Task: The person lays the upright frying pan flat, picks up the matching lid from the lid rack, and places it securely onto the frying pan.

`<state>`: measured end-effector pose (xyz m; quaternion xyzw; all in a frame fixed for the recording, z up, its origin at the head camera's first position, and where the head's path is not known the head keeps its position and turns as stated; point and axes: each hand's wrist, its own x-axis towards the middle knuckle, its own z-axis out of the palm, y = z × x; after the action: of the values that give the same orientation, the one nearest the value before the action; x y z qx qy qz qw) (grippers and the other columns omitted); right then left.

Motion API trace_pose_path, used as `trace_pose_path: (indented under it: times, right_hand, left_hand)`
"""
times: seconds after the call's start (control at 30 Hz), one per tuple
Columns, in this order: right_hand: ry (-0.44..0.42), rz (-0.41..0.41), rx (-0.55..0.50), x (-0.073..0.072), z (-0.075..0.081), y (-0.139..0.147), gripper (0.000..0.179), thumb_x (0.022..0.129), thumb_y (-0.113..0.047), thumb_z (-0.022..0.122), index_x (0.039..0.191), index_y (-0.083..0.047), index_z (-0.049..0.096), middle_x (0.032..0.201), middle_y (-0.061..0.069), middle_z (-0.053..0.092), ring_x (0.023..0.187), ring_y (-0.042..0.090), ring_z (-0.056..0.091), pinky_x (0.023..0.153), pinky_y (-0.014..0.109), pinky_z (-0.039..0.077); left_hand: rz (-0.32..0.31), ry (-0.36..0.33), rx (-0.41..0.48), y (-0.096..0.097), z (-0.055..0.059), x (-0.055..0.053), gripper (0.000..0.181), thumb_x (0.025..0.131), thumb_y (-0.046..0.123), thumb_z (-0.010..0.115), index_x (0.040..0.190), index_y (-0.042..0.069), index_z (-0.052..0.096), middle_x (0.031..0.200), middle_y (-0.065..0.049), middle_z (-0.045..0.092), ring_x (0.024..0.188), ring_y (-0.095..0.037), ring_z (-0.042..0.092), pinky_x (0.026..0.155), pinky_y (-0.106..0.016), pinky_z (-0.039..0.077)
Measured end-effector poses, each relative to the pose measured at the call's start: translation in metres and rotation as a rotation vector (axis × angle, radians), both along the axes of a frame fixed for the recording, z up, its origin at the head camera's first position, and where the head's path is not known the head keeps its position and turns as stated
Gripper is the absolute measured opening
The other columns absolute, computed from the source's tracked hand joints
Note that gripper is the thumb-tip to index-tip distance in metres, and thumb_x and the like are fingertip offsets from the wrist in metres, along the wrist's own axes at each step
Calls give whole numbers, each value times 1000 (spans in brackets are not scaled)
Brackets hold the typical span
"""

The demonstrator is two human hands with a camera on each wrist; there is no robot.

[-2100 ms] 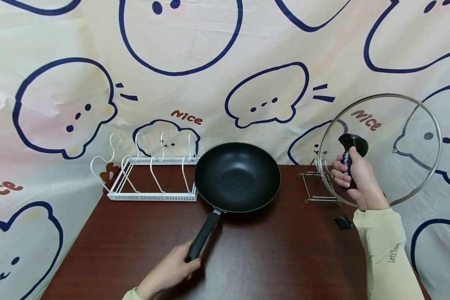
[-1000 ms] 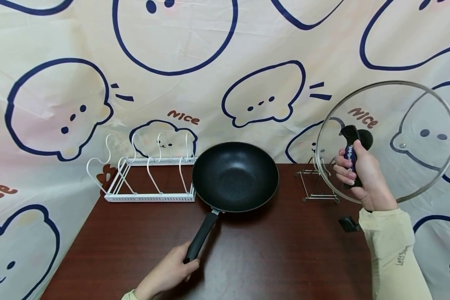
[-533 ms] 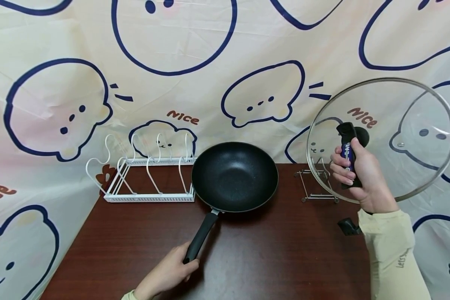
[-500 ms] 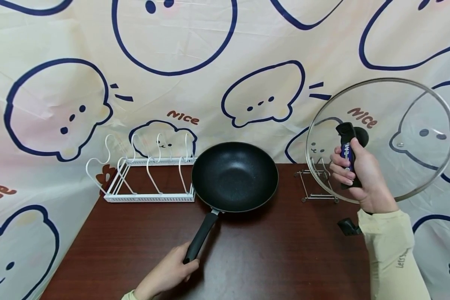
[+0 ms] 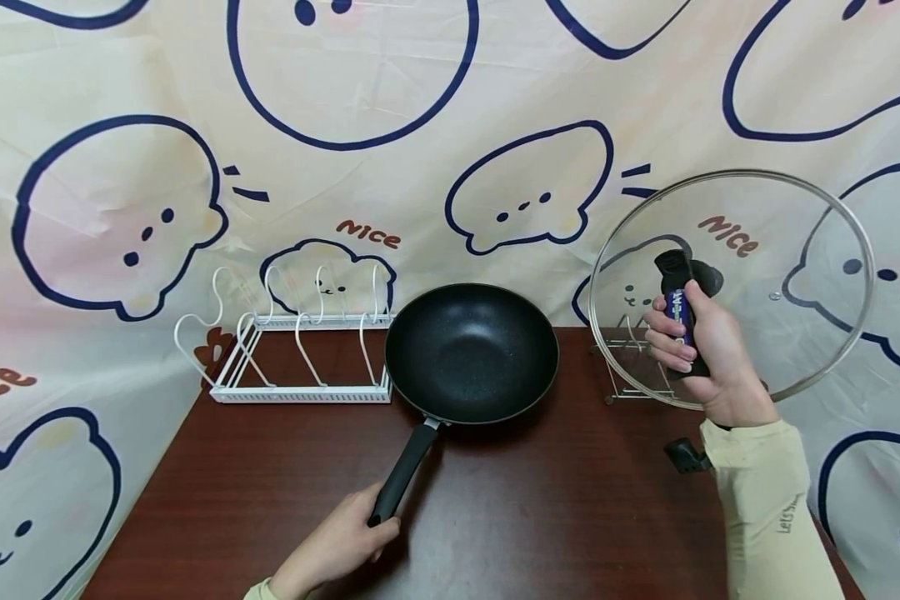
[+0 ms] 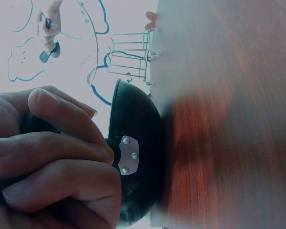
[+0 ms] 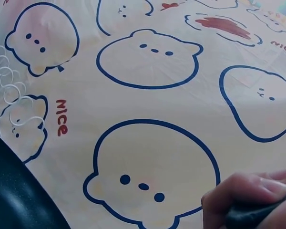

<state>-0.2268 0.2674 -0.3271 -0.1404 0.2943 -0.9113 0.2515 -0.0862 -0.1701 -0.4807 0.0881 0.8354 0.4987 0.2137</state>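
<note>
A black frying pan (image 5: 472,354), deep and round, sits on the table with its dark handle (image 5: 405,471) angled toward the front. My left hand (image 5: 337,537) grips the end of that handle; its curled fingers (image 6: 62,148) fill the left wrist view. On the right, my right hand (image 5: 708,358) holds a clear glass lid (image 5: 802,242) by its black handle (image 5: 673,271). The lid is raised nearly upright, its rim overlapping a small wire rack (image 5: 618,387) in the head view. Whether rim and rack touch, I cannot tell.
A white dish rack (image 5: 300,396) with curved prongs stands left of the pan, near the back edge. A small black object (image 5: 686,456) shows beside the right sleeve, partly hidden. Behind the brown table (image 5: 555,508) hangs a cartoon-printed cloth (image 5: 390,192).
The lid first rose and shifted right, then in the last half second came left and slightly down, with my right hand. My left hand and the pan stay in place.
</note>
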Motion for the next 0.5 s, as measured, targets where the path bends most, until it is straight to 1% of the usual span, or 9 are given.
trace_pose_path:
  times: [0.1, 0.17, 0.33, 0.47, 0.5]
  right_hand:
    - [-12, 11, -10, -2, -2, -3, 52, 112, -46, 27, 102, 0, 48, 73, 0, 19, 51, 11, 7, 48, 21, 9]
    - [-4, 17, -6, -3, -4, -4, 52, 112, -46, 26, 103, 0, 48, 73, 0, 20, 51, 11, 8, 48, 21, 11]
    - [16, 26, 22, -5, -8, -8, 51, 112, -46, 24, 104, -1, 47, 73, 0, 21, 51, 12, 8, 48, 21, 16]
    - [-18, 44, 14, -7, -12, -12, 52, 112, -47, 24, 103, -1, 47, 74, 0, 21, 52, 12, 8, 47, 21, 18]
    - [-29, 50, 12, -8, -13, -12, 53, 112, -48, 24, 103, -1, 47, 73, 0, 21, 53, 11, 8, 46, 21, 20]
  left_hand:
    - [4, -22, 11, 0, 0, 0, 15, 97, 13, 61, 105, 1, 58, 57, 2, 56, 49, -11, 53, 51, -23, 42]
    - [4, -31, 15, 1, 0, 0, 15, 97, 14, 60, 105, 1, 58, 57, 2, 56, 49, -11, 53, 51, -23, 41]
    - [2, -19, 18, 0, -1, 0, 14, 97, 13, 60, 104, 1, 57, 57, 2, 56, 48, -10, 53, 51, -23, 42]
    - [2, -10, 21, 0, -1, 1, 14, 97, 13, 60, 104, 1, 57, 57, 3, 56, 48, -10, 53, 51, -23, 43]
    - [1, -12, 22, 0, -1, 1, 14, 98, 13, 60, 104, 1, 57, 57, 3, 56, 48, -10, 53, 51, -23, 42]
